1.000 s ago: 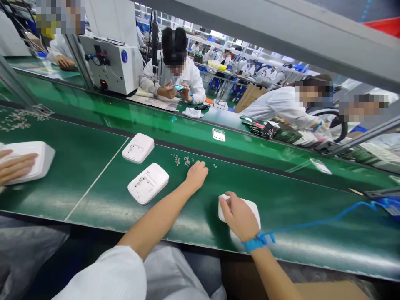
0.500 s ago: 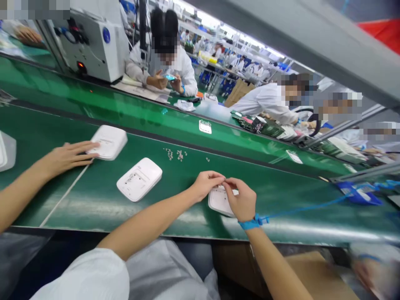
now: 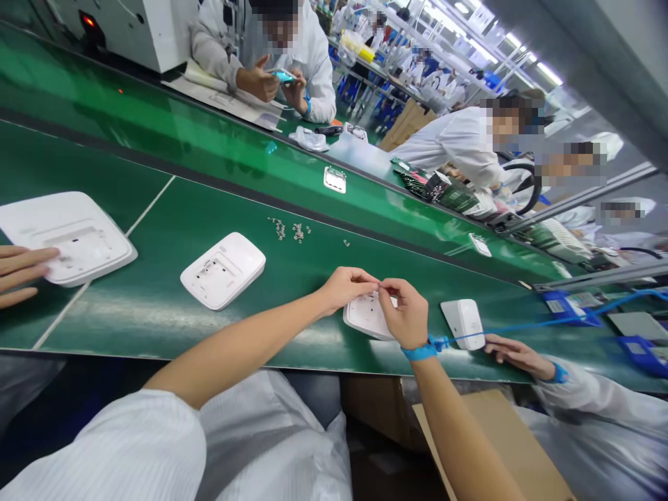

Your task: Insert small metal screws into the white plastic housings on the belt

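My left hand [image 3: 351, 287] and my right hand [image 3: 406, 312] meet fingertip to fingertip, each closed in a pinch. Whatever they hold is too small or hidden to make out. Just below the fingertips lies a white plastic housing [image 3: 362, 321] on the green belt, partly covered by my right hand. A blue wrist strap [image 3: 422, 351] with a cord circles my right wrist. Left of my hands, a second white housing [image 3: 245, 263] rests with its recessed side up. Behind it are small loose parts [image 3: 299, 232], their kind unclear.
At the left, a co-worker's hand [image 3: 21, 271] touches a white housing [image 3: 99, 240] on the green belt [image 3: 151, 278]. Another co-worker's hand [image 3: 516, 353] is beside a white device [image 3: 472, 323] at right. Across the divider, a person holds a lit device [image 3: 282, 75].
The view has shifted somewhat. My hands keep their pinch over the housing. The left co-worker's hand is farther left, and a white device and a co-worker's hand now show clearly at right.
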{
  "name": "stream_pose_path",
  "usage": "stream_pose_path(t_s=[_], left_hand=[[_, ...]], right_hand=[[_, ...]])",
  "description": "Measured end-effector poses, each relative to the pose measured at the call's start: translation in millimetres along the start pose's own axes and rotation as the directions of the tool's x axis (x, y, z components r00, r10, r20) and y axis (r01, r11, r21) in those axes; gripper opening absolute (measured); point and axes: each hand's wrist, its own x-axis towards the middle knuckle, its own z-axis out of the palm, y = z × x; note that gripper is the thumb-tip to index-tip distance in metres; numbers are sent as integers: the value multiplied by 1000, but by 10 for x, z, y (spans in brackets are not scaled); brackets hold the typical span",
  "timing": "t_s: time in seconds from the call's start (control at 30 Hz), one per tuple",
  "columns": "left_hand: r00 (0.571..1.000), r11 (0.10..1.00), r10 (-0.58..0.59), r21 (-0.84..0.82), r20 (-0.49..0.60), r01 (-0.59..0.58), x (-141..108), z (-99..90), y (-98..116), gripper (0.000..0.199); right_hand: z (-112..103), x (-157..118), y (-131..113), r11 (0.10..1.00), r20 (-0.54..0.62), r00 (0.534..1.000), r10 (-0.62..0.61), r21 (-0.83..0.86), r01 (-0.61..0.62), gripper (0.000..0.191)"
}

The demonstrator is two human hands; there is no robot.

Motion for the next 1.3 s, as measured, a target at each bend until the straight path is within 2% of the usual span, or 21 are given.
stream_pose_path(t_s=[0.2,0.3,0.4,0.5,0.57,0.63,0.67,0.73,0.8,0.87,0.93,1.1,1.3], left_hand=[[1000,997,14,-71,10,-13,4,31,-23,32],[998,998,17,-63,55,-14,-12,29,28,37],[988,998,-11,-56,152,20,-37,34,69,43],[979,999,-34,-11,199,37,-40,27,92,42],[983,994,5,109,183,-26,-18,-9,118,34],[982,918,108,364,156,-159,16,-74,161,21],[974,825,172,520,145,-223,35,-114,185,15],[953,569,266,775,143,-275,65,-190,222,6],[949,360,274,898,157,-253,81,-241,230,4],[955,245,234,939,183,-240,84,-260,213,8],[955,192,207,948,212,-252,80,-256,190,10],[955,181,173,945,241,-271,76,-245,194,15],[967,156,139,959,214,-235,63,-215,215,13]], right_hand=[[-18,22,-16,990,16,990,-142,22,142,8],[-48,10,-3,988,62,991,-123,105,116,10],[-66,2,7,985,89,991,-95,152,81,12],[-75,20,16,987,102,987,-125,119,112,13],[-86,40,44,988,106,983,-150,55,145,14],[-101,52,98,983,131,975,-178,-25,183,15],[-107,52,130,977,164,967,-193,-59,205,16],[-112,41,189,962,261,940,-219,-104,252,18],[-101,22,225,948,354,908,-222,-137,286,21],[-81,7,232,934,408,887,-215,-179,309,21],[-62,6,221,921,434,874,-219,-205,332,21],[-32,32,197,897,446,861,-246,-233,376,23],[22,-7,240,913,330,916,-226,-256,318,21]])
